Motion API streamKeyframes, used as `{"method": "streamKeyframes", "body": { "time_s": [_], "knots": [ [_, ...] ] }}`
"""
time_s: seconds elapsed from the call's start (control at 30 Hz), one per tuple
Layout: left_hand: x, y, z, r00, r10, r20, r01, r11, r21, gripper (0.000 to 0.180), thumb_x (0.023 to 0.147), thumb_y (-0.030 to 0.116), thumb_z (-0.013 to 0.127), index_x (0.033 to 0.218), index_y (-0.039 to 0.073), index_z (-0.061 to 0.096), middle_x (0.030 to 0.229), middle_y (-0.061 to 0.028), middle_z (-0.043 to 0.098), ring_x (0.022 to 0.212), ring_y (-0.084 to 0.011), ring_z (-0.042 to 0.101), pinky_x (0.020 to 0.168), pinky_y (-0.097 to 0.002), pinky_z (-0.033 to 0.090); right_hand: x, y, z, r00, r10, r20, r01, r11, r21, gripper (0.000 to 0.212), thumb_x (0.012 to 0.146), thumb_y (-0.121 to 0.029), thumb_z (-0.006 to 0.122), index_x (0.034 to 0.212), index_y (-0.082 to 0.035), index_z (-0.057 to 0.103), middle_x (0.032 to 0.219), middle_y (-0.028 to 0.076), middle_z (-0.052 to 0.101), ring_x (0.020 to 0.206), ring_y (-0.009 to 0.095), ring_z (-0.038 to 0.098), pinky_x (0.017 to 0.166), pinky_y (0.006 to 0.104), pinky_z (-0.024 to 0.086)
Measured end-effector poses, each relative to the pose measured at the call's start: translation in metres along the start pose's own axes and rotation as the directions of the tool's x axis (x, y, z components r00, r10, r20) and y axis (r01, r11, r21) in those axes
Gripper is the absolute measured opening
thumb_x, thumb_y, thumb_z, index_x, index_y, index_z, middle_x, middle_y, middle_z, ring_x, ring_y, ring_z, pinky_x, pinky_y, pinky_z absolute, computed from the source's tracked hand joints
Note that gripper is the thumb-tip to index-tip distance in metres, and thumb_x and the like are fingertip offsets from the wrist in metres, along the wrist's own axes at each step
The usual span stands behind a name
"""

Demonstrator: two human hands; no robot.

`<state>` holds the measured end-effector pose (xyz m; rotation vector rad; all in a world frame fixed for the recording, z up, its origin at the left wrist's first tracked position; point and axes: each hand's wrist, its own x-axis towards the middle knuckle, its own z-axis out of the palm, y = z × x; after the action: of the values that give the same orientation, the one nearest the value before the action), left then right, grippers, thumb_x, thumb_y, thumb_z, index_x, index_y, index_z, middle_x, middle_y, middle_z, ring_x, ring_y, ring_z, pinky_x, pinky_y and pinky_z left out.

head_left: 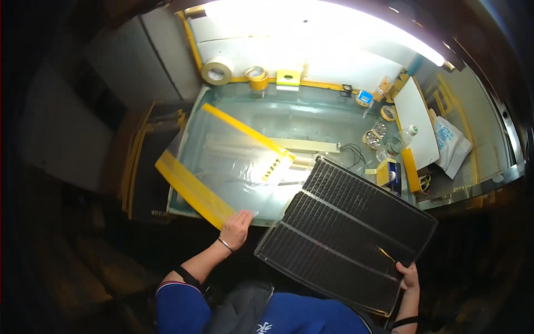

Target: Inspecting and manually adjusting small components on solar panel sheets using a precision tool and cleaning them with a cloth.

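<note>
My right hand (409, 276) grips the lower right edge of a large black rectangular panel (345, 228), thumb on its face. Rows of fine dark cells and pale strips run across the panel, which is tilted over the table's front right part. My left hand (236, 227) is closed on the near corner of a clear plastic sheet (233, 147). Wide yellow tape (192, 186) borders two sides of the sheet, and handwriting marks its right end. The panel's left edge lies close to the sheet's right end; whether they touch, I cannot tell.
Under a bright tube lamp (334, 16) stands a glass-topped table (250, 97). Tape rolls (217, 71) and a yellow-green box (288, 78) line its back. On the right are a plastic bottle (397, 142), a yellow-and-blue device (387, 173) and a white bag (450, 145). Dark panels (153, 167) stack at left.
</note>
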<state>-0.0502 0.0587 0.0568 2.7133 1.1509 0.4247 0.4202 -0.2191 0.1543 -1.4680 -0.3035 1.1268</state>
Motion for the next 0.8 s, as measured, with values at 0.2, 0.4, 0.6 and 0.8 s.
{"method": "streamKeyframes", "body": {
  "time_s": [0.2,0.4,0.6,0.8],
  "knots": [
    [0.0,0.007,-0.009,0.971,-0.208,-0.118,0.231,0.943,0.238,0.009,0.072,0.007,0.054,0.064,0.004,0.058,0.075,-0.0109,0.052,0.072,-0.0298,0.056,0.063,-0.0401,0.048,0.032,-0.012,0.002,0.966,0.186,0.18,-0.186,0.982,-0.013,0.041,0.076,0.002,0.065,0.116,0.001,0.055,0.105,0.013,0.064,0.09,0.025,0.065,0.077,0.0366,0.055],
    [0.019,-0.027,-0.024,0.623,-0.748,0.228,0.766,0.525,-0.37,0.035,0.062,0.031,0.082,0.057,0.002,0.062,0.062,-0.0109,0.062,0.059,-0.022,0.06,0.058,-0.031,0.047,0.048,-0.01,-0.004,0.93,0.28,0.24,-0.269,0.96,-0.08,0.046,0.072,0.003,0.07,0.115,0.0,0.055,0.104,0.013,0.063,0.091,0.025,0.064,0.081,0.0387,0.053],
    [0.02,0.003,-0.042,0.683,-0.678,-0.272,0.533,0.717,-0.45,0.025,0.069,0.021,0.077,0.061,0.002,0.062,0.065,-0.0093,0.057,0.055,-0.0228,0.055,0.054,-0.0332,0.043,0.069,0.0,0.009,0.894,0.327,0.305,-0.302,0.945,-0.127,0.047,0.072,0.001,0.07,0.116,0.001,0.054,0.105,0.013,0.062,0.091,0.024,0.064,0.079,0.0383,0.054],
    [-0.025,0.01,-0.041,0.839,-0.337,-0.428,0.381,0.924,0.018,0.022,0.067,0.009,0.071,0.088,0.008,0.065,0.086,-0.0081,0.056,0.081,-0.0263,0.057,0.066,-0.0382,0.047,0.1,0.04,0.049,0.893,0.284,0.35,-0.274,0.959,-0.079,0.039,0.079,-0.001,0.065,0.116,-0.001,0.054,0.104,0.011,0.063,0.091,0.024,0.064,0.081,0.0389,0.053]
  ]
}}
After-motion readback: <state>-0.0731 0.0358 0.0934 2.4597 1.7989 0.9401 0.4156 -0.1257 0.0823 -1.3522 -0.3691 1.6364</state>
